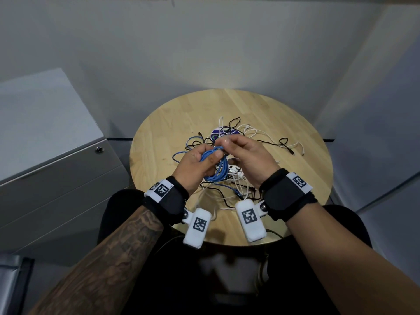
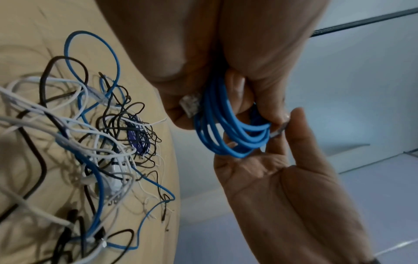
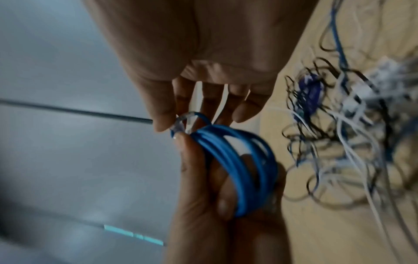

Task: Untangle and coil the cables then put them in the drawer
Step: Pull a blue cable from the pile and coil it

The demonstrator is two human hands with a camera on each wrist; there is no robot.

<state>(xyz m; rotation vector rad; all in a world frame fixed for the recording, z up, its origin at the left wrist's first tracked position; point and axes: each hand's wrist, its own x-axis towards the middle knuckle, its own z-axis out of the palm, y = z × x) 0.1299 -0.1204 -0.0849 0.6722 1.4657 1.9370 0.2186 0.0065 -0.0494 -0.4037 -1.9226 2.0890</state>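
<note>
Head view: the left hand [image 1: 200,164] grips the blue cable [image 1: 216,169], already coiled, above the counter [image 1: 284,123], while the right hand [image 1: 243,155] pinches its clear plug (loose end). Best to tuck that end round the loops snugly, keeping clear of the tangle [image 1: 245,137] below.

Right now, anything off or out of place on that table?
Nothing damaged. The odd part is the tangle of black, white and blue cables piled on the round table. Only the blue cable coil is tidy, gripped by the left hand; the right hand pinches its connector.
</note>
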